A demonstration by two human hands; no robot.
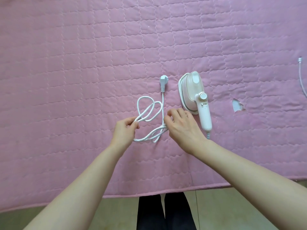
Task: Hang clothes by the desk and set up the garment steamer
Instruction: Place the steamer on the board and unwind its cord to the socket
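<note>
A white and pale pink handheld garment steamer [195, 95] lies on its side on the pink quilted cover [83, 63], handle toward me. Its white braided cord [149, 112] lies in loose loops to the left, ending in a grey plug [163, 80] that rests flat on the cover. My left hand [124, 131] pinches a loop of the cord at its left end. My right hand [181, 127] lies over the cord just left of the steamer handle, fingertips touching the cord; whether it grips it is hidden. No clothes are in view.
The cover has a small torn hole [237, 105] right of the steamer. A thin white cable [301, 77] lies at the far right edge. The cover's front edge [149, 191] runs just in front of my dark-trousered legs [164, 213], over a beige floor.
</note>
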